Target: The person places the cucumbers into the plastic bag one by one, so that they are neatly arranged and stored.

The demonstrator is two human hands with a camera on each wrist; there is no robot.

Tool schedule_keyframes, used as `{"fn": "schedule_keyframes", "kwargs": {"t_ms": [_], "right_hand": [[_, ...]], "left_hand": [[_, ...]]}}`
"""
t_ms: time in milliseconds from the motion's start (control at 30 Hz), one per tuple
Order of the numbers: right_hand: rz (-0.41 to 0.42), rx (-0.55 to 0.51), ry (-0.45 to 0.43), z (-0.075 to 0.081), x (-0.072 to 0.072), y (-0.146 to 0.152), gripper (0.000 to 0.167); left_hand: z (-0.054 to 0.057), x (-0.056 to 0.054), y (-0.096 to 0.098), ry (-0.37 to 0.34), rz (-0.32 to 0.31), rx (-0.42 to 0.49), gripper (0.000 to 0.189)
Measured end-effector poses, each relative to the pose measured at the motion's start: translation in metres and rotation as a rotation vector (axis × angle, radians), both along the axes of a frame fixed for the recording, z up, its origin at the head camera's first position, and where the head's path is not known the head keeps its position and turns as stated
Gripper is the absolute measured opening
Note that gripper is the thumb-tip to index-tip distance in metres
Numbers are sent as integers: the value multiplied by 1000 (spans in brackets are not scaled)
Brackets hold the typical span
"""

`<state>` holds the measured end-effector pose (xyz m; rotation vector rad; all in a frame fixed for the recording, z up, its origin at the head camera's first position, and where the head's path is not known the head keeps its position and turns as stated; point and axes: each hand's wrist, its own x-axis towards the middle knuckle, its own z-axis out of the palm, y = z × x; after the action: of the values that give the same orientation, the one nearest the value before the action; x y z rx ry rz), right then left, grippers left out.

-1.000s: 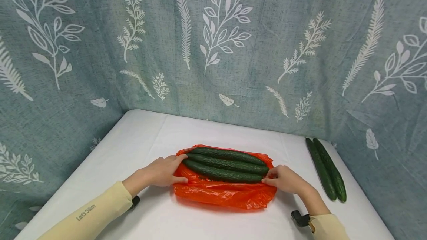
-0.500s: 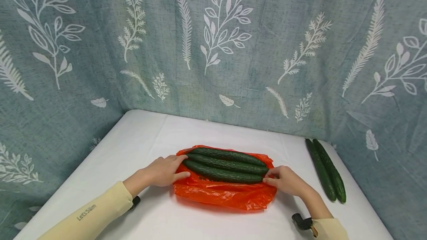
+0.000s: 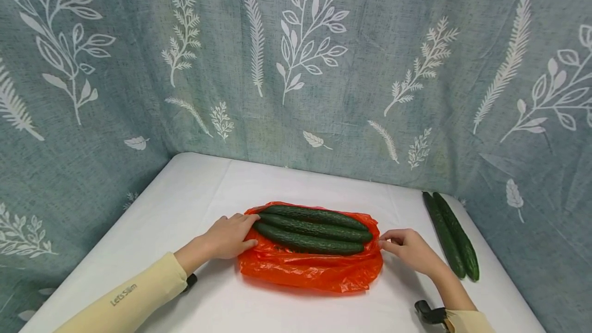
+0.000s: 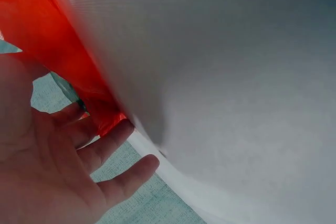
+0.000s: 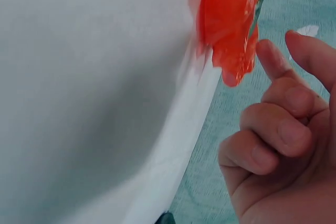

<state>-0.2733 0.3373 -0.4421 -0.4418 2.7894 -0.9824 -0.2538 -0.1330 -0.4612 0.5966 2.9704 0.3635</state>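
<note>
Three cucumbers (image 3: 316, 226) lie in the red bag (image 3: 305, 275), lower centre, the left hand (image 3: 226, 238) resting relaxed fingers at its left end. Over right, the right hand (image 3: 408, 248) hovers beside the bag, loosely curled, gripping nothing; farther right, two more cucumbers (image 3: 443, 234).

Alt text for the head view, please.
Three cucumbers lie side by side with a red plastic bag around them, the left hand at its left end, the right hand by its right. Two more cucumbers lie on the white table, far right.
</note>
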Motion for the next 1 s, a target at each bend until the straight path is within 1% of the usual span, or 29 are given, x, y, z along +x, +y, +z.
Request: {"fn": "schedule_keyframes", "kwargs": {"t_ms": [100,233,333,433,567,767,900,1000], "right_hand": [[-57,-9,11,1,4,6,20],[-112,-18,22,2,7,15,28],[-143,-37,19,4,7,23,34],[-170,-57,22,7,6,29,37],[-202,-52,34,8,4,38,39],[-290,-54,5,5,1,52,49],[-341,-61,7,4,3,63,56],[-384,-59,27,2,4,69,58]], "left_hand": [[-2,2,0,0,3,7,73],[-4,4,-1,-5,5,19,74],[-4,4,-1,-2,9,16,75],[-3,3,-1,2,4,23,78],[-2,3,-2,9,-21,15,82],[-2,4,-4,21,-72,-4,73],[0,5,-4,17,-93,5,72],[0,6,-4,17,-106,12,73]]}}
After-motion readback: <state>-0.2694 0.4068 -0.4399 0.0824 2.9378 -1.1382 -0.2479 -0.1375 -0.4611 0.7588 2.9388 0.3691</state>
